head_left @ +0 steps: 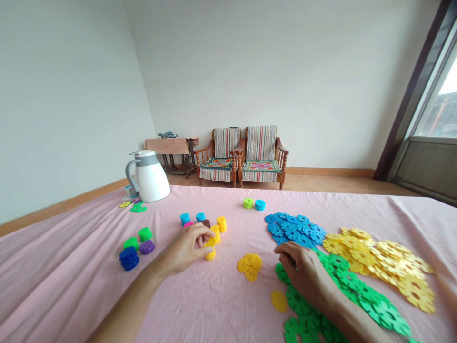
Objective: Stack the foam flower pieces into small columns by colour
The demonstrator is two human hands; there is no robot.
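My left hand (191, 245) is among short stacks of small yellow flower-shaped discs, thumb and fingers closed around a yellow disc stack (210, 241). Another yellow stack (221, 224) stands just beyond the fingertips, and one more (210, 254) is by the thumb. Over the edge of a spread of large green notched discs (352, 281) hovers my right hand (300, 264), its fingers curled together; whatever is in them, if anything, is hidden. Between the hands lies a loose heap of small yellow discs (250, 266). A single yellow disc (279, 300) lies nearer to me.
Piles of large blue discs (294, 229) and large yellow discs (378, 255) lie right. Blue (129, 258), purple (146, 247) and green stacks (144, 234) stand left. Lime (248, 203) and blue stacks (260, 205) stand farther back. A white jug (153, 181) is at back left.
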